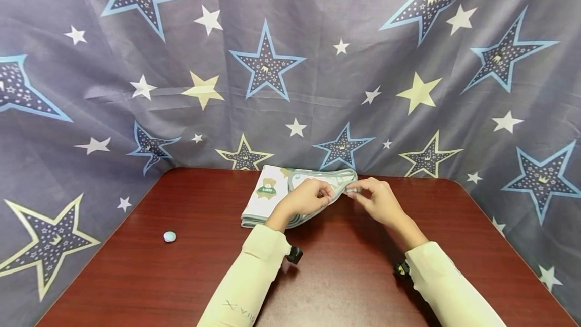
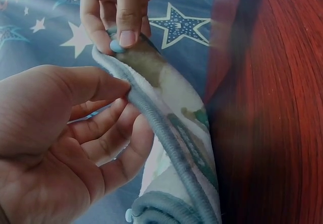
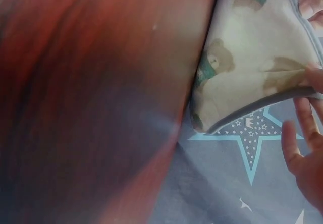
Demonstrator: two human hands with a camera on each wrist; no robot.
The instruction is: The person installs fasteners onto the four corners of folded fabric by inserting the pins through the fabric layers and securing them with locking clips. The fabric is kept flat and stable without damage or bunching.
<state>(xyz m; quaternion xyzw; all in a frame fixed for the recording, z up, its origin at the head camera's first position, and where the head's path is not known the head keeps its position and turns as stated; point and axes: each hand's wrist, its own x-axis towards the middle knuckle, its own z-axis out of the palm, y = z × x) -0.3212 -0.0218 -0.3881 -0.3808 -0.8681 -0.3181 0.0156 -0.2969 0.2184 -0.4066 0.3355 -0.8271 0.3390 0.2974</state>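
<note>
A folded white blanket (image 1: 266, 191) with bear prints and grey-green trim lies at the table's back edge, its right part lifted. With thumb and forefinger, my left hand (image 1: 310, 197) pinches the trimmed edge (image 2: 151, 114), the other fingers curled behind. Nearer the corner, my right hand (image 1: 376, 200) pinches a small pale blue round button (image 2: 117, 46) against the cloth between thumb and finger. A second pale blue button (image 2: 128, 215) shows by the rolled trim in the left wrist view. The right wrist view shows the bear-print side of the raised cloth (image 3: 247, 57).
Another pale blue button (image 1: 169, 236) lies on the left of the reddish-brown table (image 1: 204, 276). A grey curtain with stars (image 1: 317, 90) hangs right behind the table and round both sides.
</note>
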